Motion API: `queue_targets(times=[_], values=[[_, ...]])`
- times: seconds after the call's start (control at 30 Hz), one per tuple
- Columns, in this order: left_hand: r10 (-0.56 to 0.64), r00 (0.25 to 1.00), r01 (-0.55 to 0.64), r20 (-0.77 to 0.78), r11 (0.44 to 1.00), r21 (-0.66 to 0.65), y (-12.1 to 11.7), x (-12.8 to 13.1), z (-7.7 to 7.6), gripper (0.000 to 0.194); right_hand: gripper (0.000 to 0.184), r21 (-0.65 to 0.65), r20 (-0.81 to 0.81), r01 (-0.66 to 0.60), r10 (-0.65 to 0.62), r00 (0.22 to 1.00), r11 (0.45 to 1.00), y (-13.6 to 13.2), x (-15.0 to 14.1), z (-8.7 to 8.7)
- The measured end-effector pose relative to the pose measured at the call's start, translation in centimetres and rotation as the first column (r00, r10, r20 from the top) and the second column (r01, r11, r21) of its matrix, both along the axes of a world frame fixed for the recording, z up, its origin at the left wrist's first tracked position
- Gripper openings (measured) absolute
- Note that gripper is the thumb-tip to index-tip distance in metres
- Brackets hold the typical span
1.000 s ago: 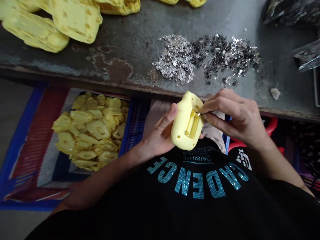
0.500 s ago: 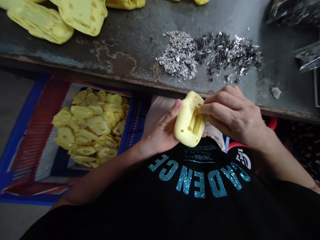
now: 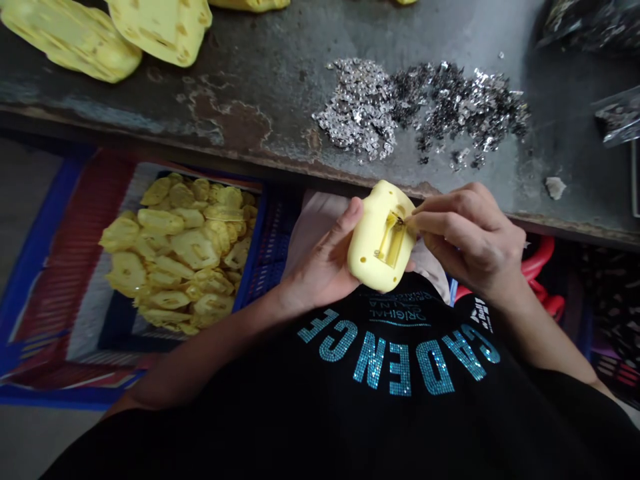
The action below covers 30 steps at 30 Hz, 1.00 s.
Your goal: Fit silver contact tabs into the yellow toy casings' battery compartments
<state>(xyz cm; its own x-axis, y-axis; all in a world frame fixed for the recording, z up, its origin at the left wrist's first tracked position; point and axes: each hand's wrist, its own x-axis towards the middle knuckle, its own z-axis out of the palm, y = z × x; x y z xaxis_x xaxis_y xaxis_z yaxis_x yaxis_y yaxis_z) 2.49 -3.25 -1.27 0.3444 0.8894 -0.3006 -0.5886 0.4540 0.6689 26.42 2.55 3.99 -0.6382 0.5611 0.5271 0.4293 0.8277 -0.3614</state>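
Note:
My left hand (image 3: 325,263) grips a yellow plastic housing (image 3: 367,243) from its left side, thumb along the edge and fingers underneath. The housing has a rectangular battery compartment (image 3: 391,241) facing up, with small metal contacts at its ends. At the compartment's upper right edge, my right hand (image 3: 465,233) has thumb and forefinger pinched together. Whatever lies between those fingertips is too small or hidden to make out. Beyond the hands, a pile of small silvery metal contacts (image 3: 357,110) lies on the metal bench, beside darker ones (image 3: 470,110).
A blue crate (image 3: 253,267) at the lower left holds many yellow housing parts. More yellow housings (image 3: 163,30) lie on the bench (image 3: 280,60) at the upper left. Plastic bags (image 3: 595,27) of metal parts sit at the upper right, and a whitish lump (image 3: 555,187) near the bench edge.
My right hand has drawn back slightly to the right, from over the compartment to its edge, uncovering dark contacts at the upper end. The left hand keeps its hold on the housing.

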Motion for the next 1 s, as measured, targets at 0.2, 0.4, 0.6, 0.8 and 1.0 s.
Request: queue_targets(times=[0.2,0.4,0.6,0.8,1.0], values=[[-0.003,0.998,0.002,-0.057,1.000,-0.004,-0.1,0.1,-0.1,0.076,0.028,-0.011,-0.049,-0.001,0.000,0.999,1.000,-0.8,-0.2,-0.7],[-0.018,0.999,0.018,-0.041,1.000,0.008,-0.3,0.4,0.6,0.081,0.019,-0.265,-0.181,0.040,-0.091,0.979,0.963,0.0,0.1,0.1],[0.104,0.984,-0.084,-0.145,0.987,0.137,-0.8,1.1,0.9,0.090,0.055,-0.579,-0.184,-0.062,-0.056,0.981,0.813,1.9,0.1,-0.7],[0.065,0.975,-0.017,-0.211,0.975,0.220,-1.1,0.4,0.8,0.093,0.060,-0.662,-0.290,-0.113,-0.113,0.950,0.741,1.3,-0.8,-2.2],[-0.018,0.938,0.083,-0.347,0.982,0.172,-2.1,-0.8,0.8,0.080,0.054,-0.543,-0.417,-0.054,-0.213,0.884,0.838,0.0,-0.7,-4.8]])
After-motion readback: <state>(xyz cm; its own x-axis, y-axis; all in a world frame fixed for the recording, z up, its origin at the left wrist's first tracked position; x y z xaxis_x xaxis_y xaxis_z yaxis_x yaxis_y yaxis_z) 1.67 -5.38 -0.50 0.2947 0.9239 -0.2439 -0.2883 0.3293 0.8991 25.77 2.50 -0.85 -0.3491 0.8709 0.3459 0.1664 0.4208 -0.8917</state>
